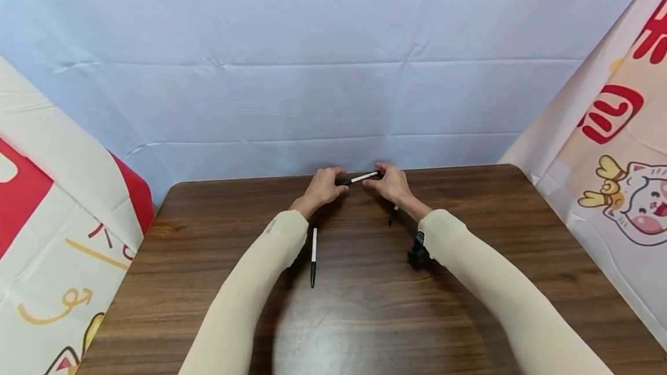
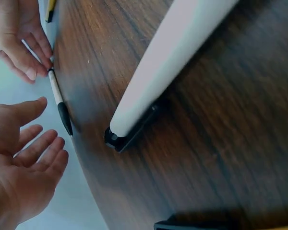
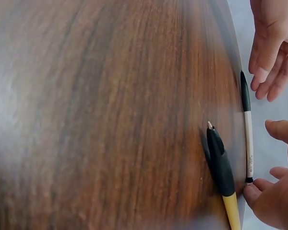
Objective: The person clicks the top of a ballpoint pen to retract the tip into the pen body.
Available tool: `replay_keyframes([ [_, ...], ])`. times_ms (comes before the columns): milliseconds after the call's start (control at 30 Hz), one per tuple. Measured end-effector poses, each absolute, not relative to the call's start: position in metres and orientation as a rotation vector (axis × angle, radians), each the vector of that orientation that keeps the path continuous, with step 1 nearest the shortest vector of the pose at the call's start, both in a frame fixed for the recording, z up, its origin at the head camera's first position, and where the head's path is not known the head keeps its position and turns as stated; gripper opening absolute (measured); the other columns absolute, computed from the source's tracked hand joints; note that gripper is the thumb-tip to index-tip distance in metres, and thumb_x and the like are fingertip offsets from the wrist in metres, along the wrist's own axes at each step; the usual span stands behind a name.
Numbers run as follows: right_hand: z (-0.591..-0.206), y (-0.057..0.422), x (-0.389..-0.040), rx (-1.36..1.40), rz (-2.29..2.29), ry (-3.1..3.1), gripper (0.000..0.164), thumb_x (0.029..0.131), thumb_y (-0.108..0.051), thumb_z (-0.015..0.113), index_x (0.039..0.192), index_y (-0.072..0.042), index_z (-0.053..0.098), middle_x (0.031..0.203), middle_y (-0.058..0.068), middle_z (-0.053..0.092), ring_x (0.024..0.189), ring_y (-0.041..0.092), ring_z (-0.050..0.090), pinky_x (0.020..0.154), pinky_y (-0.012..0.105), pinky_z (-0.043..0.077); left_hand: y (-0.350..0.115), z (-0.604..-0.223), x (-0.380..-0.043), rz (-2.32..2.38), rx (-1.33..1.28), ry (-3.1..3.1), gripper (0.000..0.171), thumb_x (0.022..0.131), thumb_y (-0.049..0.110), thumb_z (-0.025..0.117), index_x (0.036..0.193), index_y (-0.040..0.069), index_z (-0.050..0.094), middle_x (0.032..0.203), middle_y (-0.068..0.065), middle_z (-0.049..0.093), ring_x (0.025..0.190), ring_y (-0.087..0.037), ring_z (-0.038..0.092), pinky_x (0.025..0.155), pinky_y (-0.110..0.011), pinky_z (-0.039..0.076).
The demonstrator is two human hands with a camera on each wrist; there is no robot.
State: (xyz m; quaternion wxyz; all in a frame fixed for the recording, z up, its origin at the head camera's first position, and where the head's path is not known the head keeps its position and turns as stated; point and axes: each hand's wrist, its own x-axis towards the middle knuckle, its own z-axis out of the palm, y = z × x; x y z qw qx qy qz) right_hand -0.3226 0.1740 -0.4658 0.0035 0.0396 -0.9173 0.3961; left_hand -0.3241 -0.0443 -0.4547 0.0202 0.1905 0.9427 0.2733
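At the far table edge a white pen with a black grip (image 1: 363,177) lies between my two hands. My left hand (image 1: 322,187) is by its black tip end, with thumb and fingers loosely spread and apart in the left wrist view. My right hand (image 1: 392,183) is at the other end, its fingertips (image 3: 252,190) right at the pen's black end cap while the thumb stands away. Under the right wrist lies a yellow pen with a black grip (image 3: 223,167). A second white pen with a black end (image 1: 314,256) rests beside my left forearm.
The brown wooden table (image 1: 365,317) meets a pale hanging cloth (image 1: 312,97) at the back. Printed cloths (image 1: 625,190) hang at both sides. At the bottom of the left wrist view a black and yellow thing (image 2: 197,225) is partly cut off.
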Motion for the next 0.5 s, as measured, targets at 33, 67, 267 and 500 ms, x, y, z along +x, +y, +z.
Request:
replay_keyframes([
  [33, -0.4657, 0.1742, -0.3225, 0.116, 1.247, -2.877, 0.074, 0.096, -0.030, 0.082, 0.156, -0.001, 0.050, 0.150, 0.022, 0.059, 0.135, 0.041, 0.057, 0.112, 0.054, 0.049, -0.0438, -0.4550, -0.3246, 0.846, 0.587, 2.919, 0.051, 0.101, 0.018, 0.076, 0.147, 0.004, 0.061, 0.147, -0.015, 0.064, 0.137, -0.032, 0.059, 0.114, -0.044, 0.050],
  [67, -0.4656, 0.1743, -0.3225, 0.108, 1.251, -2.877, 0.074, 0.096, -0.030, 0.082, 0.156, -0.001, 0.050, 0.151, 0.022, 0.058, 0.135, 0.041, 0.056, 0.112, 0.054, 0.049, -0.0435, -0.4553, -0.3252, 0.840, 0.585, 2.918, 0.051, 0.101, 0.017, 0.076, 0.147, 0.004, 0.061, 0.146, -0.015, 0.064, 0.137, -0.032, 0.059, 0.114, -0.043, 0.049],
  [267, -0.4657, 0.1722, -0.3215, 0.059, 1.260, -2.874, 0.072, 0.096, -0.026, 0.081, 0.156, -0.002, 0.049, 0.153, 0.020, 0.057, 0.137, 0.039, 0.055, 0.113, 0.053, 0.048, -0.0429, -0.4581, -0.3289, 0.794, 0.581, 2.918, 0.048, 0.100, 0.015, 0.076, 0.145, 0.004, 0.063, 0.143, -0.014, 0.066, 0.135, -0.031, 0.060, 0.115, -0.042, 0.049],
  [500, -0.4677, 0.1710, -0.3209, 0.022, 1.221, -2.877, 0.069, 0.096, -0.023, 0.081, 0.155, -0.002, 0.051, 0.153, 0.019, 0.057, 0.138, 0.039, 0.055, 0.114, 0.053, 0.048, -0.0384, -0.4624, -0.3316, 0.838, 0.535, 2.934, 0.043, 0.098, 0.011, 0.077, 0.140, 0.004, 0.068, 0.137, -0.014, 0.071, 0.127, -0.029, 0.067, 0.110, -0.039, 0.053],
])
